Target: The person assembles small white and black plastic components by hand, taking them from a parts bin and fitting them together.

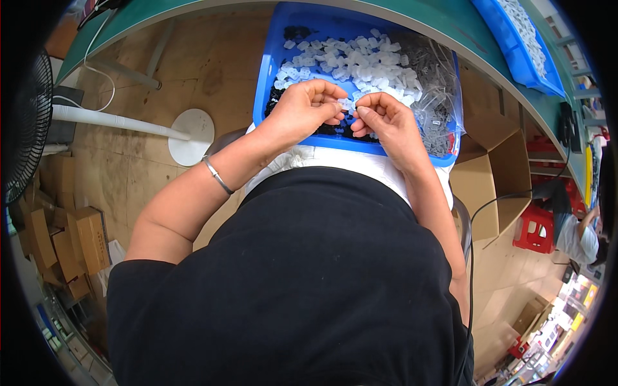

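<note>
A blue plastic tray rests on my lap, heaped with small white translucent plastic pieces. Small black parts lie along its left side and near edge, and a clear plastic bag of thin grey parts fills its right side. Over the near middle of the tray, my left hand and my right hand almost meet. Between their fingertips is a small white plastic piece, pinched by both hands. A dark bit seems to show at it, too small to make out.
A green table curves round the far side, with another blue tray on it at the right. Open cardboard boxes and a red stool stand right. At left are a fan, a white round base and stacked cartons.
</note>
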Demonstrator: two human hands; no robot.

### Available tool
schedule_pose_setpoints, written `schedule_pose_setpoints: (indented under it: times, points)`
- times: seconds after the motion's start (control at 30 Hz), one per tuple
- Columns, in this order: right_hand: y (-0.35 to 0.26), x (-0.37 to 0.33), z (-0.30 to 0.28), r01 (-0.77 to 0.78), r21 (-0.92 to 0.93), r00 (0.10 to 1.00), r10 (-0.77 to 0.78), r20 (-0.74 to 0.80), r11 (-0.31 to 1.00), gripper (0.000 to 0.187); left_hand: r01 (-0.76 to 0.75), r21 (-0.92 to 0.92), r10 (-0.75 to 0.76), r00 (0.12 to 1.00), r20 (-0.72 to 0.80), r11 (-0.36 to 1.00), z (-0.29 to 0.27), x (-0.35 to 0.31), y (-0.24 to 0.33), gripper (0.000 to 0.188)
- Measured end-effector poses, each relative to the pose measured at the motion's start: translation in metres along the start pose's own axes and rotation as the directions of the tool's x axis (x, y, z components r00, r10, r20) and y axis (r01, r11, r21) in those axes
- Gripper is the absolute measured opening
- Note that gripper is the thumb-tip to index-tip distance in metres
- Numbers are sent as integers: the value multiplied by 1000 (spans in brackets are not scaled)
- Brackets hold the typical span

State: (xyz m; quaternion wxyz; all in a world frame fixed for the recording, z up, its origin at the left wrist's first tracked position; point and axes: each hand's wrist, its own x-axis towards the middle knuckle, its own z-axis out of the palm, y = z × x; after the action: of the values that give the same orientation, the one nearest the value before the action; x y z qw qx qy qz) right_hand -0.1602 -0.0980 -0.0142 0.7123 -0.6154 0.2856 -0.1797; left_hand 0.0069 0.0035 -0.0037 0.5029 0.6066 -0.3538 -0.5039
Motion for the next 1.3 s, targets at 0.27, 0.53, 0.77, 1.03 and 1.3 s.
schedule_pose_setpoints:
  times: [0.27,0.53,0.77,1.03,1.3]
  points:
    - [-7,-2,3,2,-38,999,-3,-32,999,13,-6,-19,5,1000,-16,1000,1,0,-4,24]
    - [-4,2,7,32,20,993,-30,-112,999,12,2,-215,-14,999,-52,977,11,-3,-1,26]
    - [-4,-1,17,119,20,967,-111,-231,993,12,23,-380,-64,993,-97,925,20,-10,4,31]
    - [1,-2,19,248,-40,924,-248,-292,968,11,22,-480,-100,986,-136,877,25,-13,10,35]
    - [2,-2,22,181,98,942,-144,-304,979,12,-32,-421,-32,989,-144,906,27,-13,6,37]
